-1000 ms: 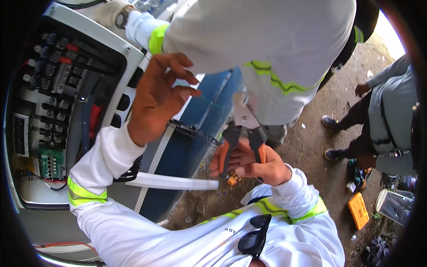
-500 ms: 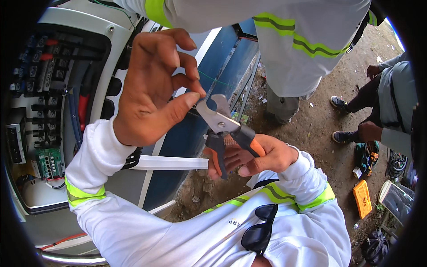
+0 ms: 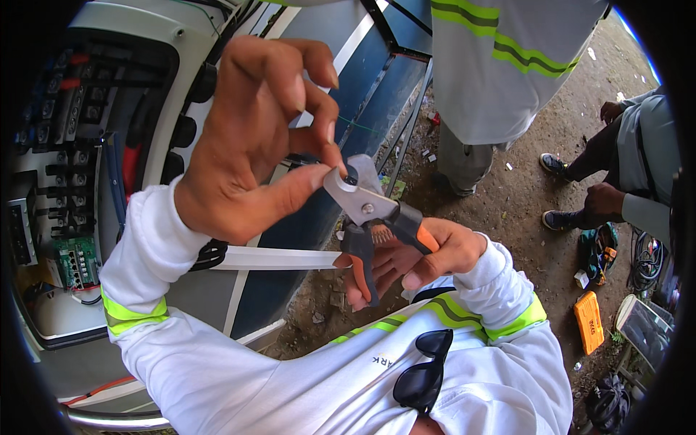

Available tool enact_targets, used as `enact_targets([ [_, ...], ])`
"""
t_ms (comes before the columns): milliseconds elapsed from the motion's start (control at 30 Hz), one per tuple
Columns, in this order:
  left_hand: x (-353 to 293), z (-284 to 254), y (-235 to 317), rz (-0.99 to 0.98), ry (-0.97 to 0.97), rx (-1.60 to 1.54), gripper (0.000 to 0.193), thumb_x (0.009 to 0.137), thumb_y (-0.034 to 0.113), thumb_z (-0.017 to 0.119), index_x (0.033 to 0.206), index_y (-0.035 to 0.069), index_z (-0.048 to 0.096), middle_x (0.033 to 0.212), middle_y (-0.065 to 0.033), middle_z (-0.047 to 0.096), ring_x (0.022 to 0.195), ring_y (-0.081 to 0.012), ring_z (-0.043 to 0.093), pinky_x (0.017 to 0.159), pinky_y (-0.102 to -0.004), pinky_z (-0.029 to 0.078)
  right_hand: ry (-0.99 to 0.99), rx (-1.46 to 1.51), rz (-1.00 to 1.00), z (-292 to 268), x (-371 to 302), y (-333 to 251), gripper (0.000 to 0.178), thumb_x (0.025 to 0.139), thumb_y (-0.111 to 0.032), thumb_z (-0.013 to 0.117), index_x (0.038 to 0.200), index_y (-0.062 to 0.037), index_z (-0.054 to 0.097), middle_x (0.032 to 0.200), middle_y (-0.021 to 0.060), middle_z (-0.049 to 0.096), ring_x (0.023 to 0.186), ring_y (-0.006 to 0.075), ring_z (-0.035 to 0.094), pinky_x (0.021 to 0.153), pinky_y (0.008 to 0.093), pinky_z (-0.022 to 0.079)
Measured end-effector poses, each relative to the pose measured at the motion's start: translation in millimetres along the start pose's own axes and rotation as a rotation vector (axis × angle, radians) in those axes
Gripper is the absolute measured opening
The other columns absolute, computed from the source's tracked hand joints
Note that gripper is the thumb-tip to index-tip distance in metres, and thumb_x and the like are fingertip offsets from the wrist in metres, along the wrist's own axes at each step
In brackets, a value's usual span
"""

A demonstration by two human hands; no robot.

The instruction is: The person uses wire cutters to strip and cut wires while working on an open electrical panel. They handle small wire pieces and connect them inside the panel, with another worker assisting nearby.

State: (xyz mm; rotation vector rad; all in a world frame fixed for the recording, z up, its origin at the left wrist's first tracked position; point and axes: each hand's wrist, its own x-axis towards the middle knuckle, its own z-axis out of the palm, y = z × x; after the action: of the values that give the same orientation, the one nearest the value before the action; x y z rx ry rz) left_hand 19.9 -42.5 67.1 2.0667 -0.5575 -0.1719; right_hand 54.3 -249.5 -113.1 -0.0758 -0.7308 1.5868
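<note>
My left hand [image 3: 250,145] is closed in a pinch on a short black cable [image 3: 351,175], thumb against forefinger. The cable's end lies in the curved jaws of a cable cutter [image 3: 368,208], whose blades stand apart around it. The rest of the cable is mostly hidden behind my left fingers. My right hand [image 3: 442,254] holds the cutter by its black and orange handles, which are spread, with the spring showing between them. My right fingers are partly hidden behind the lower handle.
At left, an opened white cabinet [image 3: 168,109] holds wiring, terminals and a green circuit board [image 3: 76,262]. A white strip [image 3: 283,259] runs below my left wrist. A co-worker [image 3: 486,87] stands ahead; another person [image 3: 641,152] is at right. An orange case [image 3: 589,322] lies on the dirt.
The cutter's jaws have come round the cable end, which now shows between the blades. Both hands sit slightly lower. The co-worker ahead has shifted, and the sleeve at the top has mostly left view.
</note>
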Motion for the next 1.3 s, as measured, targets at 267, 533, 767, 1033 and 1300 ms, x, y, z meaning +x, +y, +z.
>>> enact_targets([
  [267,0.0,-2.7,1.0,-0.022,-0.034,-0.007,0.063,0.075,-0.012,0.058,0.116,0.025,0.029,0.123,-0.0117,0.031,0.095,-0.0158,0.046,0.079,-0.0320,0.055,0.032,0.003,0.028,2.4,-1.5,4.6,0.066,0.078,-0.003,0.062,0.140,0.0061,0.041,0.122,0.0190,0.062,0.113,0.0270,0.061,0.096,0.0368,0.047],
  [533,-0.4,-0.5,3.2,-0.051,-0.049,-0.008,0.057,0.076,-0.009,0.059,0.111,0.023,0.028,0.120,-0.0109,0.032,0.094,-0.0150,0.046,0.078,-0.0312,0.055,0.026,0.019,0.005,1.8,-1.2,8.4,0.064,0.078,-0.001,0.061,0.139,0.0065,0.042,0.120,0.0196,0.062,0.112,0.0283,0.062,0.098,0.0377,0.047],
  [767,-2.1,-2.3,2.3,-0.055,-0.032,0.006,0.056,0.076,-0.008,0.060,0.111,0.023,0.029,0.120,-0.0103,0.033,0.092,-0.0147,0.045,0.079,-0.0309,0.054,0.022,-0.022,-0.056,1.3,1.8,9.8,0.053,0.085,0.000,0.056,0.136,0.0069,0.045,0.116,0.0175,0.063,0.105,0.0252,0.063,0.095,0.0366,0.047],
  [1033,-3.6,-6.0,1.4,-0.071,-0.013,0.058,0.054,0.076,-0.009,0.058,0.110,0.024,0.031,0.122,-0.0093,0.034,0.092,-0.0153,0.044,0.079,-0.0315,0.050,0.118,-0.148,-0.081,5.1,8.0,7.9,0.033,0.091,-0.007,0.056,0.122,0.0026,0.052,0.100,0.0092,0.062,0.092,0.0175,0.059,0.086,0.0336,0.047],
  [1300,-2.7,-6.3,2.3,-0.064,0.007,0.078,0.055,0.074,-0.011,0.057,0.109,0.024,0.032,0.124,-0.0096,0.036,0.092,-0.0152,0.044,0.078,-0.0322,0.049,0.202,-0.240,-0.066,7.6,8.0,5.3,0.023,0.095,-0.011,0.057,0.115,-0.0006,0.053,0.090,0.0061,0.060,0.079,0.0144,0.058,0.075,0.0307,0.048],
])
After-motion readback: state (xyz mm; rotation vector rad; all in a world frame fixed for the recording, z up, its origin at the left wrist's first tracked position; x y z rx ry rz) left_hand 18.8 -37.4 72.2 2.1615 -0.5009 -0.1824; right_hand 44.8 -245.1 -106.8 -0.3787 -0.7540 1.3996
